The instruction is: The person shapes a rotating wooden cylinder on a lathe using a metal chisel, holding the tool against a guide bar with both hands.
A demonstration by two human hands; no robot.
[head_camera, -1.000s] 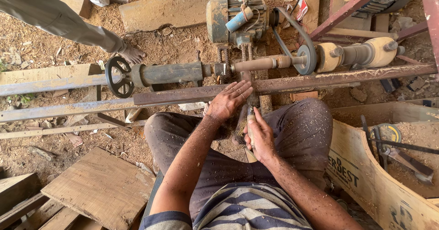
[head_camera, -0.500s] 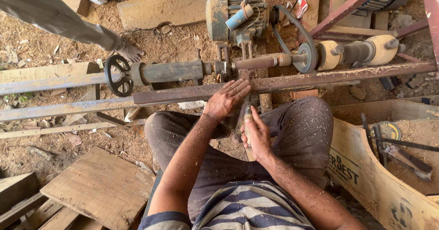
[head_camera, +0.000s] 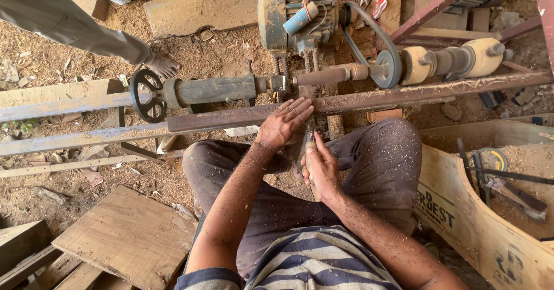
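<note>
Left hand (head_camera: 284, 122) lies flat, fingers spread, on the rusty tool rest bar (head_camera: 369, 100) just near of the spinning wooden workpiece (head_camera: 323, 76). Right hand (head_camera: 321, 169), nearer and to the right, grips a chisel handle (head_camera: 311, 160) whose blade points far toward the workpiece, sawdust everywhere.
</note>
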